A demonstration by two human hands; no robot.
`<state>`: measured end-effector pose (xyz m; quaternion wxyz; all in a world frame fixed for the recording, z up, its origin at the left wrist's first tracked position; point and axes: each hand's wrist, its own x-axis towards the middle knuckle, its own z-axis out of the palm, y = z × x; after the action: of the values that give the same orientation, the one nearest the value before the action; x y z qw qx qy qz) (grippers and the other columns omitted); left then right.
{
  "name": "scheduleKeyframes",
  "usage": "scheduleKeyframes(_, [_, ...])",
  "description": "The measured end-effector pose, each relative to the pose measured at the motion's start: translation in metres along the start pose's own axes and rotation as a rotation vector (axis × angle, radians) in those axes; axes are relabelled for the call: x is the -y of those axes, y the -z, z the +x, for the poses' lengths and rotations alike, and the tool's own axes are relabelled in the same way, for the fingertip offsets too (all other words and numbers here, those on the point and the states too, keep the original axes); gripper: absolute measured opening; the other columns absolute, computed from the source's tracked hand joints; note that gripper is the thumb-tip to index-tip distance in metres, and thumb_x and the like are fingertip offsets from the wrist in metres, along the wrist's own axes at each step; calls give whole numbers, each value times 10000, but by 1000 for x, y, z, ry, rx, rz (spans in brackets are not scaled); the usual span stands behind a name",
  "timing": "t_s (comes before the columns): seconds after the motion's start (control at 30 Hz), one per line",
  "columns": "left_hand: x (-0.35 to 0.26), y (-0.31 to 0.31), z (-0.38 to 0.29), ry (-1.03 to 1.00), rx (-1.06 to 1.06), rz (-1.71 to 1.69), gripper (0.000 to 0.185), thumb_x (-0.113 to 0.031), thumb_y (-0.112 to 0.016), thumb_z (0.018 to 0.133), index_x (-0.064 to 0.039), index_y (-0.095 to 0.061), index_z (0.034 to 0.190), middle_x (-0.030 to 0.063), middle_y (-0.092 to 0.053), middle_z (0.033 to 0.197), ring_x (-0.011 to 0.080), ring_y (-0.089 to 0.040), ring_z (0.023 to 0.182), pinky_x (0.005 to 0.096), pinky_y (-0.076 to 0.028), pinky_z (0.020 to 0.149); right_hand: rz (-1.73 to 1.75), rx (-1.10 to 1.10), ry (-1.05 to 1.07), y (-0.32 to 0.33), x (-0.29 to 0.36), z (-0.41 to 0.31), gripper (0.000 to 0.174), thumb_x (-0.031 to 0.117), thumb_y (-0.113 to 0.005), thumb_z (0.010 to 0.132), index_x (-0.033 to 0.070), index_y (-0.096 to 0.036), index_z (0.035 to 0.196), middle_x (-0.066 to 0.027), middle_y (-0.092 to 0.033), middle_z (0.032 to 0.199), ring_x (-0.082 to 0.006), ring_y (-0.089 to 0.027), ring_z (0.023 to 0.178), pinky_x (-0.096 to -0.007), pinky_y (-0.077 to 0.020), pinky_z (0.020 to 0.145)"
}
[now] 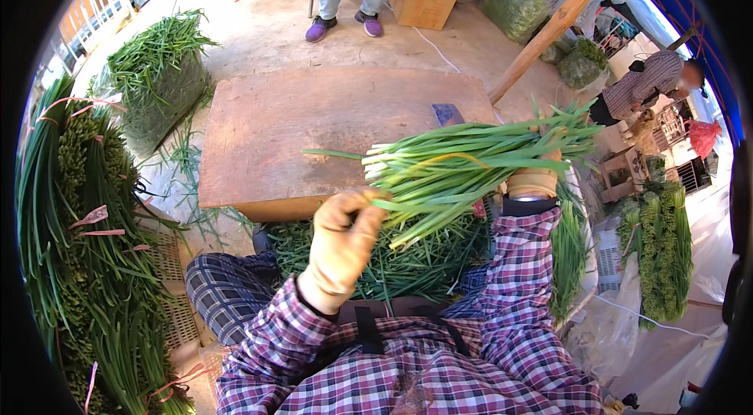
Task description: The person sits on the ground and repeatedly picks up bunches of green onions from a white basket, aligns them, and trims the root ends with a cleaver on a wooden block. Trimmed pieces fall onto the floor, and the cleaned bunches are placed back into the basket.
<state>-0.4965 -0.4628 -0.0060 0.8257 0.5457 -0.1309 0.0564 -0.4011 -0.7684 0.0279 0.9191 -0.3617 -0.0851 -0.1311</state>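
My right hand (535, 171), in a tan glove, grips a bunch of long flat green leaves, likely Chinese chives (447, 162), near its leafy end; the bunch partly hides the fingers. The pale cut ends point left over the wooden board. My left hand (347, 238), gloved too, has its thumb and fingertips together on a single green leaf at the lower left of the bunch. A yellow leaf lies across the bunch. Beneath both hands, a heap of loose green leaves (388, 268) fills the space between my knees. A small blue piece (448, 114) lies on the board (282, 121).
Tied green bundles (76, 227) are stacked on plastic crates at left, with a full clear bag (165, 85) behind. More greens lie in a white-rimmed container (567, 256) at right. A wooden pole (559, 21) slants behind the board. One person sits ahead; another stands at far right.
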Motion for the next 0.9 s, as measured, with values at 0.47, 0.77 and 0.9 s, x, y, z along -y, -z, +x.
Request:
scheduleKeyframes(0.47, [-17,115,-29,325,262,1204,549,-135,-759,812,42,-527,1277,213,-626,1155,309,-615,1056,394,-499,923,-221,-157,-6,79,14,29,401,380,-394,1005,88,-628,1149,-110,-645,1204,-322,-576,1112,-473,-434,1001])
scheduleKeyframes(0.77, [2,-12,36,675,169,6,999,-224,-784,795,-47,-111,1512,140,-650,971,147,-608,636,234,-490,486,-339,-348,-67,43,0,25,402,361,-381,1008,84,-587,1212,-107,-606,1267,-297,-568,1134,-464,-439,991])
scheduleKeyframes(0.9, [33,-13,46,609,277,-418,595,-346,-727,845,-20,-501,1288,16,-583,671,105,-489,507,245,-431,454,-173,-457,-25,46,-5,29,401,402,-410,1000,82,-597,1153,-113,-612,1240,-308,-576,1089,-472,-456,969])
